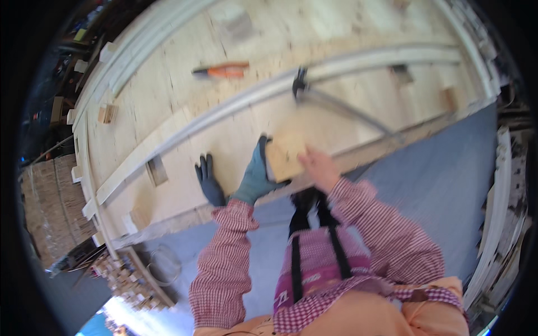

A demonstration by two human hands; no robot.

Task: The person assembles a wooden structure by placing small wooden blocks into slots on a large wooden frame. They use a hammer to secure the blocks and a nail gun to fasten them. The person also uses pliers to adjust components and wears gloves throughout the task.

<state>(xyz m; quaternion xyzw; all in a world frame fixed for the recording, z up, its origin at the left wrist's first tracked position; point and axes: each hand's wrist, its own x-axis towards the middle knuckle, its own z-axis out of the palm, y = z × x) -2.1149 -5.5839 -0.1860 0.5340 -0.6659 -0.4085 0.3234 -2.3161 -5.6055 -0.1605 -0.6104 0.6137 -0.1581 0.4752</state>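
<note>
- Head view: I see, from my remote station, the gloved left hand (pixel 255 176) gripping a pale wooden block (pixel 284 159) by its left side, thumb and fingers spread around it, above the near edge of the plywood worktop (pixel 330 39).
- The bare right hand (pixel 320 169) is at the block's right edge, fingers bent; blurred, so I cannot tell whether they grip.
- I note a loose glove (pixel 210 185) left of the left hand; beyond the block lie a hammer (pixel 332 101) and orange-handled pliers (pixel 227 70).

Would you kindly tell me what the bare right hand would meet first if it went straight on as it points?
Probably the pale wooden piece in the gloved left hand; blur leaves it unclear whether the right hand already touches it.
</note>
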